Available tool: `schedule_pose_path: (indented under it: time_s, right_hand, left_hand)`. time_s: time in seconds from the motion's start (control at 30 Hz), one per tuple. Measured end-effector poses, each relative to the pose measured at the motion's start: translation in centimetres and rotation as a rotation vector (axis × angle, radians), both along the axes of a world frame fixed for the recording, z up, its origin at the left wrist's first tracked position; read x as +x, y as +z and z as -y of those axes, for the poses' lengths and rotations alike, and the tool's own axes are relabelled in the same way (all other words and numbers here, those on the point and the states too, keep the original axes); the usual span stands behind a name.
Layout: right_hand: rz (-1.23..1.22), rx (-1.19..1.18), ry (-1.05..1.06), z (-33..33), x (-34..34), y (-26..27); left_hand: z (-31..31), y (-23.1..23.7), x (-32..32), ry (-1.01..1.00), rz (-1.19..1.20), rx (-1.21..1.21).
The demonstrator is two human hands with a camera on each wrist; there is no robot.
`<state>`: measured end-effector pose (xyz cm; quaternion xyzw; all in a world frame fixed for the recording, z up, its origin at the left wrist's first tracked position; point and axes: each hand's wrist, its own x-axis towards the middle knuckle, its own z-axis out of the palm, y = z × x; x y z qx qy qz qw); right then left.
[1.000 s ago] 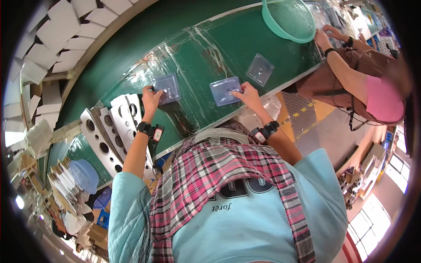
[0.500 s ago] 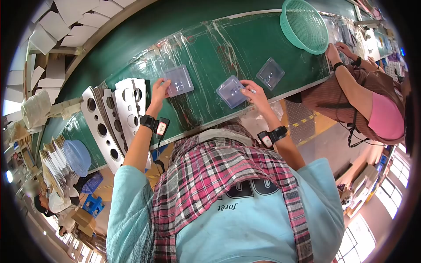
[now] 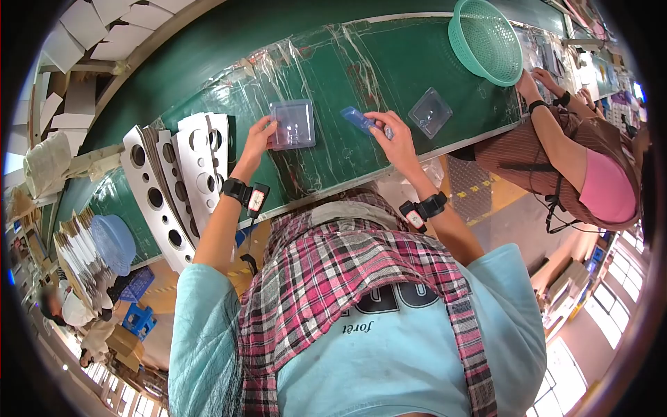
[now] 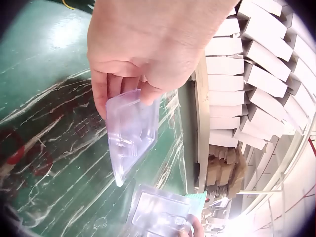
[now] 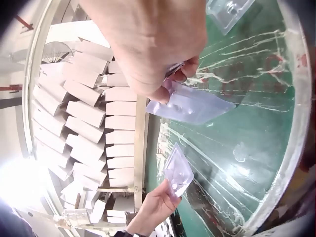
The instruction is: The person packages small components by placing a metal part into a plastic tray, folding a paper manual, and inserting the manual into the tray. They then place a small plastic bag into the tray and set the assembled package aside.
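Observation:
My left hand [image 3: 257, 144] pinches the edge of a clear plastic blister tray [image 3: 294, 125] between thumb and fingers. In the left wrist view that tray [image 4: 132, 131] is tilted over the green table. A second clear blister tray [image 3: 357, 119] is pinched at one side by my right hand [image 3: 397, 142]. It appears nearly edge-on in the head view. The right wrist view shows this tray [image 5: 195, 103] slanting under my fingers, with a small dark thing at the fingertips; I cannot tell what it is. A third such tray [image 3: 431, 113] lies on the table, right of my right hand.
A mint-green basket [image 3: 486, 45] stands at the back right, near another person [image 3: 556, 139]. White panels with round holes [image 3: 170, 187] lean together at left. Clear film and tape cover parts of the green table [image 3: 410, 52]. White boxes [image 3: 90, 35] are stacked beyond it.
The tray in my right hand has gone from facing up to tilted nearly edge-on. My left hand has moved right with its tray. The head view has shifted a little.

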<state>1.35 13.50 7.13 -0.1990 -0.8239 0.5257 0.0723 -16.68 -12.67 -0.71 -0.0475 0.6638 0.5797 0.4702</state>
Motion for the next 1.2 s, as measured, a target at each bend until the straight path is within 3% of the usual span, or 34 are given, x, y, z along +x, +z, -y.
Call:
schedule_pose_path:
  time_s: [0.1,0.2,0.3,0.4,0.43,0.53,0.57,0.67,0.77,0.9,1.2]
  right_hand:
    - [-0.014,0.046,-0.015,0.3,-0.1,0.1]
    - [-0.021,0.086,-0.111,0.4,-0.1,-0.4]
    - [-0.018,0.116,-0.167,0.3,0.0,0.0]
    - [-0.008,0.111,-0.172,0.4,0.1,0.2]
    - [-0.016,0.143,-0.159,0.4,0.0,0.2]
    - [-0.060,0.239,-0.168,0.6,0.1,0.7]
    - [-0.092,0.262,-0.167,1.0,-0.2,1.6]
    - [-0.220,0.435,-0.088,1.7,-1.9,2.7]
    - [-0.352,0.614,0.068,2.8,-3.5,3.6]
    - [-0.393,0.718,0.310,4.1,-3.8,2.8]
    - [-0.354,0.684,0.335,5.8,-2.7,1.8]
  left_hand:
    - [-0.3,-0.3,-0.1,0.046,-0.017,0.066]
    - [-0.9,1.7,-0.9,0.012,-0.526,-0.003]
    - [-3.2,8.4,-2.1,0.061,-1.551,-0.129]
    - [-2.1,3.3,-3.6,-0.420,-1.641,-0.138]
    - [-2.3,2.7,-3.6,-0.476,-1.734,-0.071]
    - [-3.0,4.7,-2.8,-0.299,-0.941,-0.360]
    - [-3.5,6.6,-2.8,-0.186,-0.685,-0.251]
    - [-3.4,5.6,-2.9,-0.205,-0.156,0.057]
    - [-3.8,5.5,-1.6,-0.281,-0.013,0.118]
    - [-3.9,5.1,-0.5,-0.234,0.176,0.273]
    - [-4.0,6.9,0.5,-0.118,0.293,0.304]
